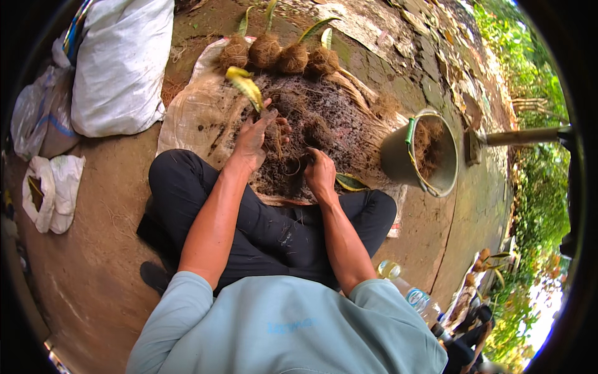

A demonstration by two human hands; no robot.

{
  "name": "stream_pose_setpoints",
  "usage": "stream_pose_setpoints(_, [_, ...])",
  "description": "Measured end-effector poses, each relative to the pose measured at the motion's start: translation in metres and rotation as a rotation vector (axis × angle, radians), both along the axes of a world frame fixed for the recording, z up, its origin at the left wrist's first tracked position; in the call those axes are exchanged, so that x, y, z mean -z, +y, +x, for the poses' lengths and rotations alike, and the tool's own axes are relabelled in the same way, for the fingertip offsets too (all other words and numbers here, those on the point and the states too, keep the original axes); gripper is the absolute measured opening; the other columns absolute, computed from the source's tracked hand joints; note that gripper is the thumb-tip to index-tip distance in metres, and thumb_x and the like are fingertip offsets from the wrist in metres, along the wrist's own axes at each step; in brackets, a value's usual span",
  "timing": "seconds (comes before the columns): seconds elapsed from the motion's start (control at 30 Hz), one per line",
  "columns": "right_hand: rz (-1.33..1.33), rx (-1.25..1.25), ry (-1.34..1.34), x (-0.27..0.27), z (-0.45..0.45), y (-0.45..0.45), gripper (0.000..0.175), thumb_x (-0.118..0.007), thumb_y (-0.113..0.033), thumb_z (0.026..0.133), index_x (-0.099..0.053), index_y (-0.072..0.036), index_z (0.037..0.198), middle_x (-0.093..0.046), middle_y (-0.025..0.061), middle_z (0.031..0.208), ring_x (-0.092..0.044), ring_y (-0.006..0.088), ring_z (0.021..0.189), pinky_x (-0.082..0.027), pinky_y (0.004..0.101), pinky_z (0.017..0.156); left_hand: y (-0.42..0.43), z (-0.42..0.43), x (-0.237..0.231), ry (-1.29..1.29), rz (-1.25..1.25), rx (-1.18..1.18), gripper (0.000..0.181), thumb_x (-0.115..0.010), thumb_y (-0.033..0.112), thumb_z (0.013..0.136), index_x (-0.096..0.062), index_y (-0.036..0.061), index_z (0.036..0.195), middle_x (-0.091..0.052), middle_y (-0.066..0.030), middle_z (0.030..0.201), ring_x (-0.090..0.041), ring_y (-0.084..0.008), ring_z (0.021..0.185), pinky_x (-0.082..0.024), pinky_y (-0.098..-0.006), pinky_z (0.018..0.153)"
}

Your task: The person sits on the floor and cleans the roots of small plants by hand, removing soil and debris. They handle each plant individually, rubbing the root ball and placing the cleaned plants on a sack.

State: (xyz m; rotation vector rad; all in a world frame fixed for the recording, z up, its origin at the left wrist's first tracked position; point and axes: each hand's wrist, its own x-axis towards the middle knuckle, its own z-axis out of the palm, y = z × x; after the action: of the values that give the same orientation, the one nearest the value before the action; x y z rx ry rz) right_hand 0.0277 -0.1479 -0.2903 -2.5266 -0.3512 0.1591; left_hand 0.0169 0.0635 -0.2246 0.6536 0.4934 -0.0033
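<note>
My left hand [254,140] holds a yellow-green variegated leaf [247,89] upright, its base at the thumb, with brown fibre by the fingers. My right hand [320,173] is low over the dark potting soil [345,126], fingers bent; whether they grip anything is hidden. A clump of dark fibre [317,131] lies just beyond it. Another variegated leaf [351,182] rests beside my right wrist. The soil lies on a spread woven sack [187,124]. Along its far edge stand several fibre-wrapped root balls [293,58], each with a leaf sticking up.
A grey bucket [395,154] with brown fibre inside lies tipped at the right. A full white sack [124,65], a clear plastic bag [35,112] and a small open white bag [63,196] are at the left. Near my right elbow lies a plastic bottle [420,301].
</note>
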Motion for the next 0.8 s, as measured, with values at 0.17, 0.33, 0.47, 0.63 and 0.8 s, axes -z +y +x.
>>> stream_pose_setpoints(0.17, [-0.180,-0.195,-0.070,-0.003,-0.011,0.002,0.031,-0.068,-0.007,0.081,-0.068,-0.004,0.112,-0.062,0.0193,0.108,-0.059,0.0393,0.105,-0.051,0.0458,0.087,-0.005,0.000,-0.001,-0.016,0.122,0.046,0.053,-0.072,0.027,0.093,-0.052,0.0204,0.142,-0.068,-0.0040,0.095,-0.067,-0.0190,0.082,-0.053,-0.0323,0.063])
stream_pose_setpoints(0.33, [-0.228,-0.133,0.033,-0.002,-0.017,0.005,0.026,-0.070,-0.012,0.084,-0.068,-0.002,0.107,-0.061,0.0206,0.106,-0.061,0.0416,0.101,-0.051,0.0484,0.084,0.002,0.000,0.002,0.051,0.069,-0.031,0.047,-0.072,0.025,0.091,-0.059,0.0180,0.135,-0.067,-0.0038,0.097,-0.063,-0.0144,0.081,-0.052,-0.0323,0.064])
stream_pose_setpoints(0.47, [-0.074,-0.098,0.131,-0.003,-0.012,-0.006,0.034,-0.071,-0.015,0.085,-0.070,-0.004,0.117,-0.065,0.0214,0.106,-0.065,0.0419,0.096,-0.052,0.0475,0.084,0.004,-0.002,0.002,0.058,0.102,-0.053,0.045,-0.072,0.025,0.091,-0.061,0.0176,0.133,-0.066,-0.0040,0.095,-0.062,-0.0140,0.082,-0.052,-0.0315,0.065])
stream_pose_setpoints(0.63, [-0.133,-0.123,0.052,0.002,-0.011,-0.009,0.026,-0.067,-0.008,0.081,-0.070,0.000,0.106,-0.065,0.0223,0.099,-0.065,0.0433,0.089,-0.053,0.0487,0.079,-0.002,-0.001,0.001,0.033,0.100,-0.005,0.039,-0.074,0.016,0.088,-0.066,0.0145,0.126,-0.066,-0.0032,0.093,-0.062,-0.0117,0.079,-0.052,-0.0285,0.065])
stream_pose_setpoints(0.8, [-0.319,-0.229,-0.166,0.012,-0.013,-0.003,0.009,-0.060,-0.004,0.078,-0.061,0.001,0.086,-0.062,0.0205,0.090,-0.065,0.0393,0.088,-0.055,0.0473,0.073,-0.004,0.000,0.003,-0.013,0.194,0.035,0.042,-0.073,0.009,0.086,-0.064,0.0126,0.127,-0.065,-0.0026,0.090,-0.059,-0.0107,0.073,-0.050,-0.0272,0.062])
